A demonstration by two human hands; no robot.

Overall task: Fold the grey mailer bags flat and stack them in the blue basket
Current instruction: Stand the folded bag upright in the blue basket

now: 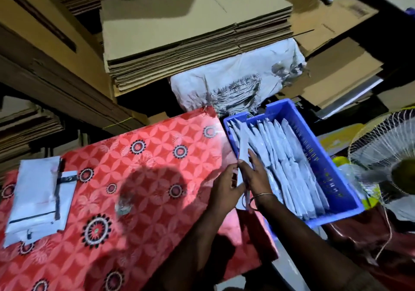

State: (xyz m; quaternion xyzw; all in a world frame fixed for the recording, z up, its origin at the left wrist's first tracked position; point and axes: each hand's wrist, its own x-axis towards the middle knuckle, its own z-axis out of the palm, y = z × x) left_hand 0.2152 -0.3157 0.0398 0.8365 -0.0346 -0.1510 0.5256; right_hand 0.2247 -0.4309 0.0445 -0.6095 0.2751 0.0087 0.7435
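A blue basket sits off the table's right edge, filled with several folded grey mailer bags standing on edge in a row. Both hands hold one more folded grey bag upright at the basket's left wall. My left hand grips its near edge from the left. My right hand presses flat against the bag from the right, fingers straight and pointing into the basket. A pile of unfolded grey mailer bags lies at the table's left end.
The table has a red patterned cloth. Stacks of flat cardboard loom behind, over a white woven sack. A wire-guarded fan stands right of the basket. Dark red cloth lies below the basket.
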